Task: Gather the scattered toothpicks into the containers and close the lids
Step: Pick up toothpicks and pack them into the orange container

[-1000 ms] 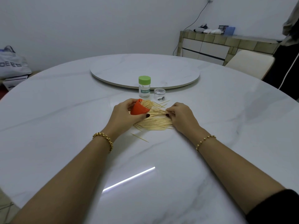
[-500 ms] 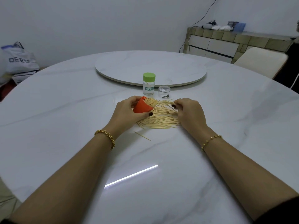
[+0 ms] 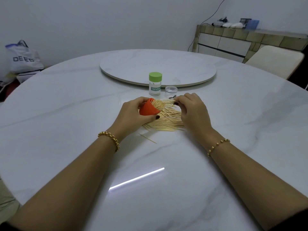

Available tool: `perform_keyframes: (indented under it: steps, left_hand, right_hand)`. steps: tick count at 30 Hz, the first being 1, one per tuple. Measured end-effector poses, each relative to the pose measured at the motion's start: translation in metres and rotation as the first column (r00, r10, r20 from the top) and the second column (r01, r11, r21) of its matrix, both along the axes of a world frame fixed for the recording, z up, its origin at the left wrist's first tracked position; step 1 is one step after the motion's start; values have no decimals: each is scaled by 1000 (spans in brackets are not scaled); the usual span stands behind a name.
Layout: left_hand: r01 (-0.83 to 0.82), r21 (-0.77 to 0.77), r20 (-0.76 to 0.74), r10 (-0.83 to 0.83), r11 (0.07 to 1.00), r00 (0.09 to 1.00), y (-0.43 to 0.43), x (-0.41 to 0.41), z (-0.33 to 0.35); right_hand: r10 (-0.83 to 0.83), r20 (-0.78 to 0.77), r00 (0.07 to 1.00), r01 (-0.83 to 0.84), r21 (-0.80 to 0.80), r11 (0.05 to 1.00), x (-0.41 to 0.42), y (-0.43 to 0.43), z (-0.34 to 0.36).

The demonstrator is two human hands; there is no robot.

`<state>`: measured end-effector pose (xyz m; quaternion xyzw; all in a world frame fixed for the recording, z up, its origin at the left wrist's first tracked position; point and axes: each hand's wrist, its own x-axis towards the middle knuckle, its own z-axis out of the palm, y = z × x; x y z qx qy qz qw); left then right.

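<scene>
Marble table (image 3: 66,114), toothpicks (image 3: 158,104) in orange cup (image 3: 148,110), jar (image 3: 155,85)

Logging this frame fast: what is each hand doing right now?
Left hand: holding the orange container.
Right hand: pinching a few toothpicks.

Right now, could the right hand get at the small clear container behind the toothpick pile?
Probably yes. The small clear container stands just beyond the right hand, with nothing between them. But that hand pinches some toothpicks, so it must drop them first.
</scene>
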<state>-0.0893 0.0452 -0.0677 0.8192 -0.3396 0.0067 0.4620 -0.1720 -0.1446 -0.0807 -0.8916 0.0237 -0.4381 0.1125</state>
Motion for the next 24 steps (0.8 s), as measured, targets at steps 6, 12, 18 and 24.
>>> perform_keyframes:
  steps: [6, 12, 18, 24]
  left_hand:
    - [9, 3, 26, -9, 1000, 1000, 0, -1, 0]
    - [9, 11, 25, -9, 1000, 1000, 0, 0, -1]
    - [16, 9, 35, -16, 1000, 999, -1, -4, 2]
    - [22, -2, 38, -22, 1000, 999, -1, -6, 4]
  right_hand:
    - [22, 59, 998, -19, -43, 999, 1, 5, 4]
    - [33, 51, 998, -26, -118, 993, 0, 7, 7]
    - [-2, -21, 1000, -3, -222, 975, 1, 13, 9]
    - [50, -38, 998, -58, -252, 966, -2, 25, 13]
